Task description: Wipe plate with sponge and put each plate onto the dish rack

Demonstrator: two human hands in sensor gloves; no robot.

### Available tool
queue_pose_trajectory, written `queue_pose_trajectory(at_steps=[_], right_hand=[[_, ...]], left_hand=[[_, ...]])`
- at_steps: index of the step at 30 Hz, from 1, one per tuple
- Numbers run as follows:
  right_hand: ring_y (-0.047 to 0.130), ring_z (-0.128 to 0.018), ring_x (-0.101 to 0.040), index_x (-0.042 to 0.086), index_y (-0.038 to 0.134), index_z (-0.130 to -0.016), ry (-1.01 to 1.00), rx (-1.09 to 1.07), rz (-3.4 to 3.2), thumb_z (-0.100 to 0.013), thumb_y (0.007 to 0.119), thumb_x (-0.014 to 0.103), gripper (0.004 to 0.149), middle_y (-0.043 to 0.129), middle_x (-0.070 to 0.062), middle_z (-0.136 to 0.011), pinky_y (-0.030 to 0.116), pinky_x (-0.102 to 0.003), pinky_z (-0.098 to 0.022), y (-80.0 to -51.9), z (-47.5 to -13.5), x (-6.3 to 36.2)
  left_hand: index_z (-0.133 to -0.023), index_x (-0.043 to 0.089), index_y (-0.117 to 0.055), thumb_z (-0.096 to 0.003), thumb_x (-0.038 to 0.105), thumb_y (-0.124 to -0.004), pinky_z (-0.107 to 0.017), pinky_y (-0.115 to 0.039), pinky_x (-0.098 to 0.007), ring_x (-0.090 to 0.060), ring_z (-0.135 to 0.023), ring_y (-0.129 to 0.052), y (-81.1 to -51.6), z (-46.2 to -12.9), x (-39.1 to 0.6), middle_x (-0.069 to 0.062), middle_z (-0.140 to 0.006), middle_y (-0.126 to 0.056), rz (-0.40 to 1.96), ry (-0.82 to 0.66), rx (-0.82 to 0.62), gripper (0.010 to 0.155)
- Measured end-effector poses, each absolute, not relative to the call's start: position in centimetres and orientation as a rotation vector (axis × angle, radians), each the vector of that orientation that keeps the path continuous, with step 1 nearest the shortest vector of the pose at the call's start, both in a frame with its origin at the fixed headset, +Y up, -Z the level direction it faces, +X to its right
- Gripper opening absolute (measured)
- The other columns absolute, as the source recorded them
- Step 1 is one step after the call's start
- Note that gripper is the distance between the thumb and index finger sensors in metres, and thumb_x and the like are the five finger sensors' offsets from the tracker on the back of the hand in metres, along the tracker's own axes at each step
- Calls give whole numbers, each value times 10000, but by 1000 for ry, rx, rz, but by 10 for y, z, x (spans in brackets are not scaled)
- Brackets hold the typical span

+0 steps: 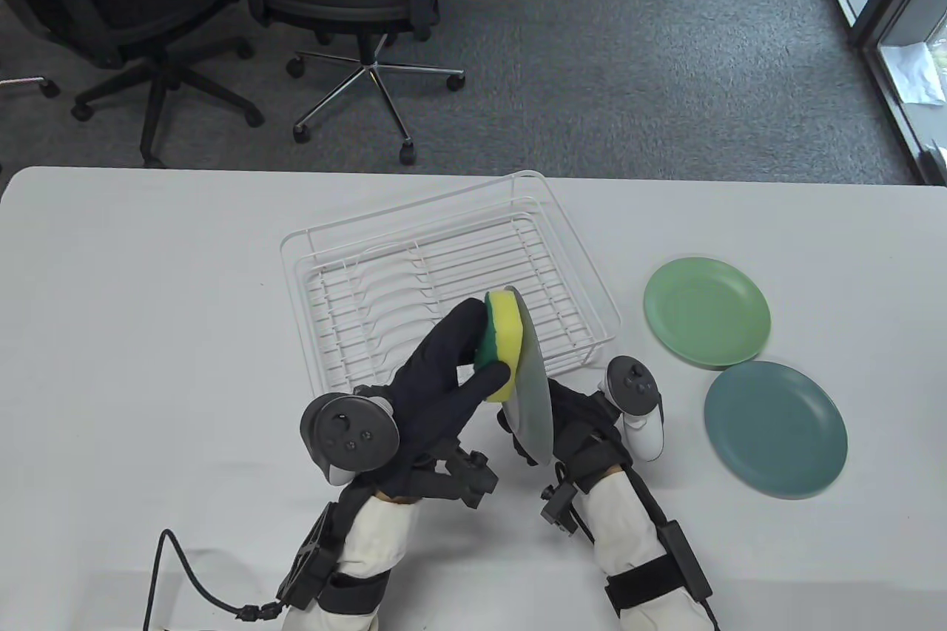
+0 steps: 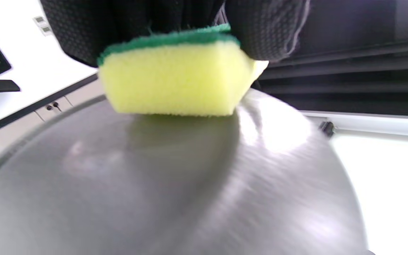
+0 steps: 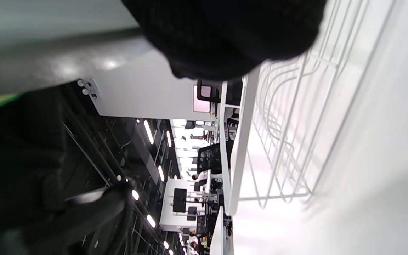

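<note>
Gloved right hand (image 1: 570, 431) grips a smooth grey plate (image 1: 533, 387) on edge above the table (image 1: 148, 291). Left hand (image 1: 444, 372) pinches a porous yellow-green sponge (image 1: 499, 342) against its face. Behind stands the white wire dish rack (image 1: 444, 276).

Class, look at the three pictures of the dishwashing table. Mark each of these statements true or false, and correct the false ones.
1. The left hand presses a sponge against the grey plate. True.
2. The grey plate lies flat on the table. False: the right hand holds it up on edge.
3. The dish rack already holds two plates. False: no plate is in it.
4. A light green plate and a teal plate lie on the table to the right of the rack. True.
5. The sponge's green side touches the plate. False: its yellow side does.
</note>
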State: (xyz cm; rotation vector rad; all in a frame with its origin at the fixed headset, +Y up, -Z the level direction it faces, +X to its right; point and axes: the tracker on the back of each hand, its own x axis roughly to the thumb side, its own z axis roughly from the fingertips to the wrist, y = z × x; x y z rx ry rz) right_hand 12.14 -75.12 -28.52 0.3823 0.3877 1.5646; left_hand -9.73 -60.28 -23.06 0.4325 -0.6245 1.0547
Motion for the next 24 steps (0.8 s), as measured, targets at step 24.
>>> queue_pose_trajectory(at_steps=[24], right_hand=[[890,-381,-97,-137,609,-977,329,315,1324,-648,565,196,471,849,-159,-616,843,-172,-254,-752,-283,138]], left_hand=[[-1088,125,-537,-499,429,-840,-597,-839,-501,-379,-850,-912,-628,-245,-63,-192,-1036,-795,588,-712,184,729]])
